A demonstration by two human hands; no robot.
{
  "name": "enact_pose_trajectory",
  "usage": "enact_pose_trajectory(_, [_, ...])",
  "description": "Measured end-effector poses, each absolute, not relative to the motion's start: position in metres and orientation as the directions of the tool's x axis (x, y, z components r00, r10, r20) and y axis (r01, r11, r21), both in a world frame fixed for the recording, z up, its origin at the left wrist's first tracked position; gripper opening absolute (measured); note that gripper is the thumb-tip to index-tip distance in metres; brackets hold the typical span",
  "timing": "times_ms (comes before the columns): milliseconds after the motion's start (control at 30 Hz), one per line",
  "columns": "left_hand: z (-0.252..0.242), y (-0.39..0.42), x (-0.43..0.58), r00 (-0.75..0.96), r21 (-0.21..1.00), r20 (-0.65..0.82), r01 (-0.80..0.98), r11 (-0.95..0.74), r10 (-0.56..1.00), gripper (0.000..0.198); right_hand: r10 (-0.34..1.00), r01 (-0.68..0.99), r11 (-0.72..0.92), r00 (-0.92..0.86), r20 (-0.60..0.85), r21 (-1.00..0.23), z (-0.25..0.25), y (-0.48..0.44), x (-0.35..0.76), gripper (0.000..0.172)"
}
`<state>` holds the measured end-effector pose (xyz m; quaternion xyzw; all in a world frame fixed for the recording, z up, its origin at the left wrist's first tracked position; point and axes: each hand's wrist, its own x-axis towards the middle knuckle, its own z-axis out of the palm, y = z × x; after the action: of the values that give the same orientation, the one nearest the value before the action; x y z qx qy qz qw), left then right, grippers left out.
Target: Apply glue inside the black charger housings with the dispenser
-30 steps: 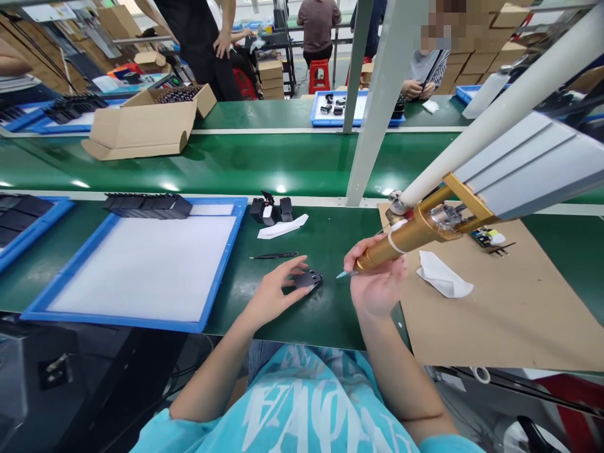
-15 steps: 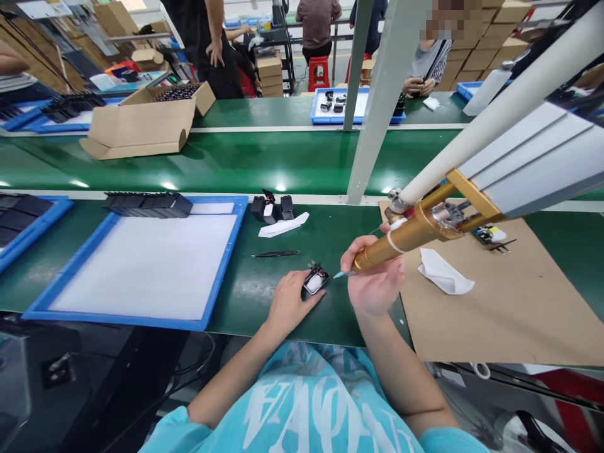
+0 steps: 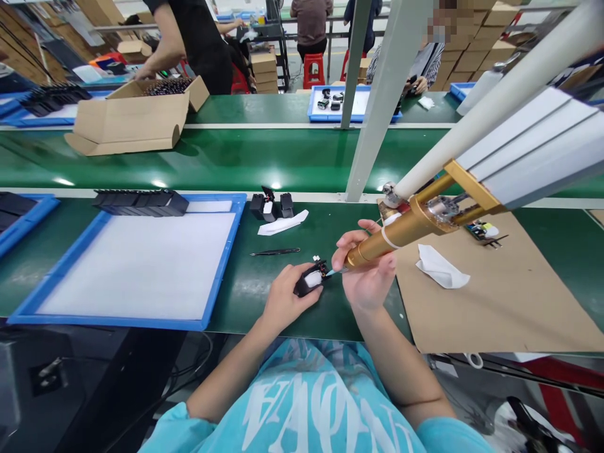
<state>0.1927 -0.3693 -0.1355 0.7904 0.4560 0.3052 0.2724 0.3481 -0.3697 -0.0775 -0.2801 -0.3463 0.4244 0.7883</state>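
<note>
My left hand point(image 3: 287, 294) is closed around a small black electronic housing point(image 3: 304, 286), its top open on a white block and wiring. Metal prongs stick out at its far end. My right hand point(image 3: 365, 270) grips a gold-coloured glue dispensing gun point(image 3: 377, 247) that hangs down from the upper right. The gun's pale blue nozzle point(image 3: 333, 272) touches or nearly touches the housing's right end; I cannot tell which. Black tweezers point(image 3: 276, 252) lie on the green bench just beyond my left hand.
A blue-rimmed tray point(image 3: 204, 308) at left has a row of black housings point(image 3: 141, 202) along its back. More black housings point(image 3: 268, 207) stand behind a white paper strip point(image 3: 283, 223). Cardboard point(image 3: 495, 302) with a crumpled tissue point(image 3: 441, 267) lies right. A metal post point(image 3: 365, 157) rises ahead.
The gun has moved left and its nozzle now meets the housing's right end. My left hand has shifted slightly left and turned the housing. Across the bench, a person leans over the cardboard box.
</note>
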Motion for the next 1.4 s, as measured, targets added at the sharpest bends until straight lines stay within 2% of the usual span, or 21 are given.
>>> enact_pose_trajectory(267, [-0.132,-0.369,0.193,0.41,0.702,0.259,0.542,-0.461,0.875,0.035,0.844,-0.466,0.512,0.428,0.323,-0.722,-0.077,-0.369,0.346,0.038])
enact_pose_trajectory(533, [-0.136,-0.369,0.191,0.387,0.723,0.214,0.554,-0.412,0.897,0.036,0.861,-0.452,0.469,0.427,0.277,-0.759,-0.074,-0.368,0.344,0.052])
enact_pose_trajectory(767, [-0.141,-0.369,0.195,0.354,0.759,0.156,0.555,-0.341,0.922,0.038,0.856,-0.44,0.48,0.422,0.297,-0.759,-0.071,-0.367,0.338,0.05])
enact_pose_trajectory(867, [-0.142,-0.368,0.199,0.374,0.74,0.142,0.575,-0.35,0.916,0.037,0.856,-0.446,0.486,0.415,0.308,-0.751,-0.07,-0.366,0.335,0.047])
enact_pose_trajectory(1100, [-0.141,-0.369,0.209,0.403,0.72,0.253,0.529,-0.45,0.879,0.034,0.852,-0.446,0.502,0.403,0.335,-0.741,-0.069,-0.366,0.329,0.045])
enact_pose_trajectory(1267, [-0.14,-0.368,0.213,0.396,0.701,0.384,0.462,-0.542,0.834,0.034,0.859,-0.502,0.505,0.369,0.355,-0.702,-0.068,-0.367,0.33,0.033])
enact_pose_trajectory(1400, [-0.142,-0.368,0.212,0.39,0.684,0.383,0.489,-0.541,0.837,0.034,0.853,-0.472,0.511,0.384,0.355,-0.718,-0.068,-0.367,0.33,0.04])
